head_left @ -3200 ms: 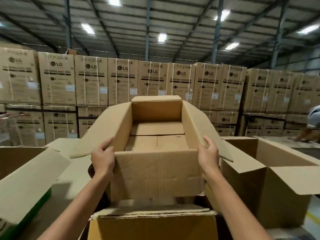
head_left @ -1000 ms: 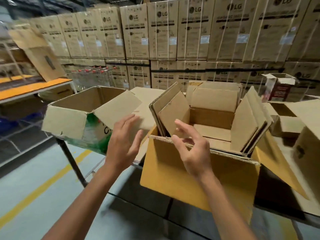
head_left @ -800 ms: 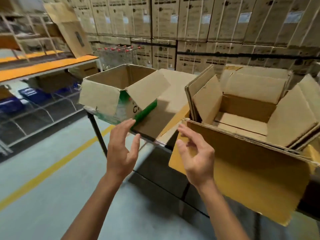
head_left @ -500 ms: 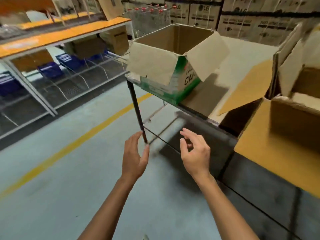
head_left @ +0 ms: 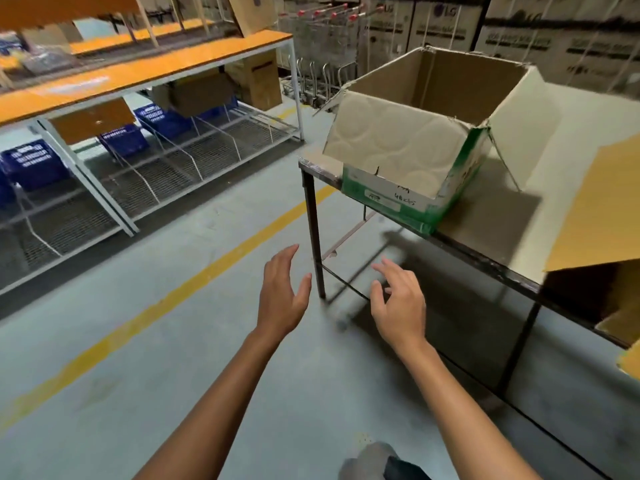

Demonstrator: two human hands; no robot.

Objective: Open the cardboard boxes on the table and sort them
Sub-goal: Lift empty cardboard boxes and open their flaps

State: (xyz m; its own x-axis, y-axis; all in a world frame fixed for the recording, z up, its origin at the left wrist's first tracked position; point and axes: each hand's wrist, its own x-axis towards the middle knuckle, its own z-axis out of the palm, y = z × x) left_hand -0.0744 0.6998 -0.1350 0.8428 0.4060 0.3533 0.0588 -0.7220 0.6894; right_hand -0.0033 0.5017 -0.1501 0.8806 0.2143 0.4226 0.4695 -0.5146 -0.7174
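An opened cardboard box with green printed sides (head_left: 412,157) stands at the left end of the table (head_left: 485,237), its flaps folded out and its inside bare. A yellow-brown flap of another open box (head_left: 595,209) shows at the right edge. My left hand (head_left: 282,292) and my right hand (head_left: 400,299) hang empty in front of me over the floor, below and left of the table's edge, fingers loosely spread. Neither hand touches a box.
A shelf rack with an orange top (head_left: 138,74) and blue baskets (head_left: 33,161) runs along the left. A yellow line (head_left: 166,296) crosses the grey floor. Shopping trolleys (head_left: 322,26) and stacked large cartons (head_left: 561,39) stand behind the table.
My hands let go of the nested brown box and dropped empty. My view swung left and down, so the green-sided box moved right and the floor and shelf rack came into view.
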